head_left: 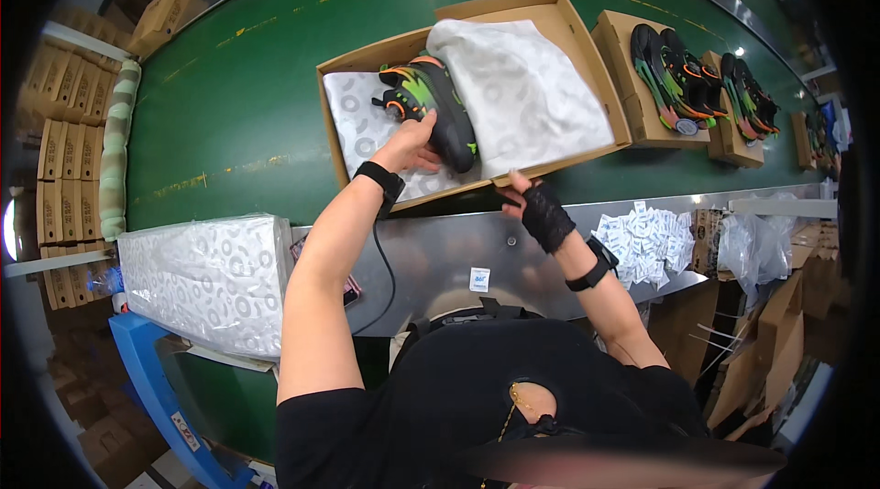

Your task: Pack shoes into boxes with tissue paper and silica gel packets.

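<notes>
An open tan cardboard shoebox (pixel 589 42) lies on the green table, lined with white patterned tissue paper (pixel 522 90). In its left part rests a black sports shoe (pixel 446 113) with green and orange patches. My left hand (pixel 414 144) grips the side of this shoe, thumb on its upper and fingers low beside it. At the box's near edge is my right hand (pixel 543 214), in a black fingerless glove, with thumb and fingers around the cardboard rim. Part of the tissue is folded over to the right of the shoe.
More shoes (pixel 674 76) sit on boxes at the right. A pile of small white packets (pixel 646 243) lies on the metal ledge (pixel 440 251), where a single packet (pixel 478 279) lies apart. A plastic-wrapped tissue stack (pixel 206 283) stands left. A black cable hangs by my left wrist.
</notes>
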Tool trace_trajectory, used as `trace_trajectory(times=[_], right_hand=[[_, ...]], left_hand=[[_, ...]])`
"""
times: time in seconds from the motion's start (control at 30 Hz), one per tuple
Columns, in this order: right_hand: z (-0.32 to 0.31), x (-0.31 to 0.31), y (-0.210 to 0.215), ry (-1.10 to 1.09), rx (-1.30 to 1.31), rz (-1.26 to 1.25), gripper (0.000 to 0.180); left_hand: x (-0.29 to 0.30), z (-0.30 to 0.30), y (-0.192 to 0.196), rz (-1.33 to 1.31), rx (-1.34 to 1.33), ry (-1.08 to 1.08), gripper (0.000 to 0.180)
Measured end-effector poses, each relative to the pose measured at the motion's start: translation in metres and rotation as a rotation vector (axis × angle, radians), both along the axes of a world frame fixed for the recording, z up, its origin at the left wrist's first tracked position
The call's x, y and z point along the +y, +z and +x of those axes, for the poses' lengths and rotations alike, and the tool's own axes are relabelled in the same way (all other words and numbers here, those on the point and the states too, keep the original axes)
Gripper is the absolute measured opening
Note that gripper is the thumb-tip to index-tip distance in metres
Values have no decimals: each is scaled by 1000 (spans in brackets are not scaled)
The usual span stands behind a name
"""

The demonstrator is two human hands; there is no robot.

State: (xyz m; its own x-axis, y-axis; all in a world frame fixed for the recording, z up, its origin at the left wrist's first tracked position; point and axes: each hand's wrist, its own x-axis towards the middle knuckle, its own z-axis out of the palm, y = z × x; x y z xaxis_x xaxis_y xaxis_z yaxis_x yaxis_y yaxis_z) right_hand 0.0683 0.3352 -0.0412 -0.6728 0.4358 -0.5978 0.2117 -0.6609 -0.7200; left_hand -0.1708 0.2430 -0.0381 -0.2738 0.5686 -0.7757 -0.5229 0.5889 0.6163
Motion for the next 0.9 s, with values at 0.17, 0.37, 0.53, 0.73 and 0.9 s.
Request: trace_trajectory(times=[0.17,0.37,0.53,0.73,0.9], right_hand=[[-26,20,-9,-164,-90,291,33],[-38,11,-6,129,-191,1973,51],[-39,7,-32,271,-73,2084,58],[-37,6,-6,478,-133,1953,61],[-42,-3,43,502,-92,1981,64]], left_hand=[[-29,13,40,308,11,20,58],[-111,14,33,258,513,652,58],[-107,27,-34,-105,1152,212,60],[-120,15,-20,149,385,376,54],[-121,25,3,487,3,621,58]])
